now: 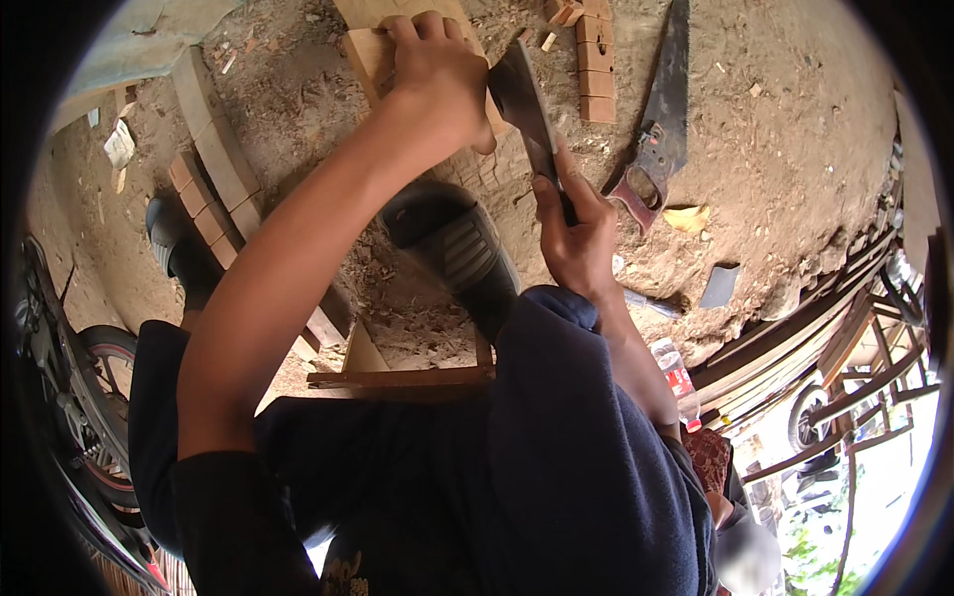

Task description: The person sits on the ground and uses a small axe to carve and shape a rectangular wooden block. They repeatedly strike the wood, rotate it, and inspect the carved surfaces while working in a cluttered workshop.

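Note:
My left hand (pixel 437 84) is at the top centre, its fingers curled over a pale wooden block (pixel 370 58) that lies on the ground or on other wood. The thumb points down toward my right hand. Just right of the block, my right hand (pixel 581 233) is closed round the handle of a dark, broad-bladed chopping knife (pixel 522 97). Its blade tilts up and left, with the wide end close to my left wrist. My booted foot (pixel 447 243) rests below the block.
A handsaw (pixel 661 144) lies right of my right hand, beside a row of small wooden blocks (pixel 596 70). Farther right are a dark flat piece (pixel 719 285) and a plastic bottle (pixel 676 382). Beams (pixel 219 144) lie at left, near a motorcycle (pixel 89 397). Stacked planks (pixel 795 343) line the right.

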`<control>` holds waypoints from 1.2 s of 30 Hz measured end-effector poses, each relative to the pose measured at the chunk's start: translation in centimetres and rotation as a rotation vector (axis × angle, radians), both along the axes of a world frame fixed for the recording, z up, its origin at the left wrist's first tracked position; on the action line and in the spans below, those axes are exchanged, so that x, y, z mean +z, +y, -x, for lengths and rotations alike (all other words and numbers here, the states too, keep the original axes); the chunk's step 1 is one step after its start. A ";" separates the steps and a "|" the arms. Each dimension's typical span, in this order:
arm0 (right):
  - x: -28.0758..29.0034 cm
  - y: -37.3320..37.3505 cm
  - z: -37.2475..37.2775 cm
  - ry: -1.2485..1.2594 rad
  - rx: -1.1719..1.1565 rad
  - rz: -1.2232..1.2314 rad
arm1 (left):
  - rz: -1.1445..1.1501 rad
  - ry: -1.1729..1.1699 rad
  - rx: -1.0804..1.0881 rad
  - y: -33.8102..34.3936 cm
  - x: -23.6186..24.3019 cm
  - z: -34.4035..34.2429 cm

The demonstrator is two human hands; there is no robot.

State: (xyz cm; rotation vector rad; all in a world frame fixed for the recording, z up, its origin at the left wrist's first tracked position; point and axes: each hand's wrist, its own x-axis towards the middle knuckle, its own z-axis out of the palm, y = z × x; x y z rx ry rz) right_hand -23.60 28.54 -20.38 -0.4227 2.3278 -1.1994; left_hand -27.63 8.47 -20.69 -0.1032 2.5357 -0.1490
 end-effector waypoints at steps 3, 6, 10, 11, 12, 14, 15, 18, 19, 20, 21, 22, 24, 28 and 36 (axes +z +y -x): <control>-0.6 -0.5 0.4 -0.033 -0.037 -0.036 | -0.013 0.123 0.010 0.2 -0.9 -0.7; -1.1 -0.3 0.3 -0.139 -0.110 -0.034 | 0.112 0.075 -0.001 1.6 -1.1 -0.8; -1.7 0.1 -0.2 -0.038 -0.093 0.025 | 0.143 0.059 -0.068 1.5 -1.2 -0.5; -1.9 -0.1 0.0 -0.018 -0.069 0.010 | 0.173 0.098 -0.087 1.6 -1.7 -1.1; -2.4 -0.1 0.0 -0.026 -0.049 0.000 | 0.202 0.137 -0.106 1.7 -2.1 -1.4; -2.5 -0.2 -0.6 -0.011 -0.082 0.026 | 0.258 0.128 -0.090 2.2 -2.5 -1.5; -2.6 -0.3 -0.8 -0.005 -0.099 0.038 | 0.284 0.122 -0.081 2.4 -2.7 -1.6; -2.4 -0.5 -1.2 0.015 -0.138 0.083 | 0.291 0.248 -0.079 2.3 -3.1 -1.9; -2.9 -0.5 -1.1 0.039 -0.110 0.078 | 0.269 0.204 -0.071 2.2 -3.1 -1.8; -3.5 -0.5 -0.8 0.066 -0.082 0.071 | 0.246 0.163 -0.063 2.1 -2.8 -1.6; -3.7 -0.6 -0.6 0.094 -0.054 0.064 | 0.222 0.122 -0.056 2.1 -2.6 -1.3; -3.4 -0.4 -0.8 0.037 -0.093 0.043 | 0.214 0.151 -0.052 2.2 -2.6 -1.3; -3.3 -0.4 -1.3 0.032 -0.138 0.078 | 0.212 0.198 -0.045 1.9 -2.8 -1.6; -4.5 0.0 -1.4 0.135 -0.094 0.101 | 0.181 0.108 -0.003 2.3 -2.2 -1.4; -3.4 -0.2 -1.6 -0.431 -0.467 0.272 | -0.109 0.405 0.194 0.2 -4.9 -5.3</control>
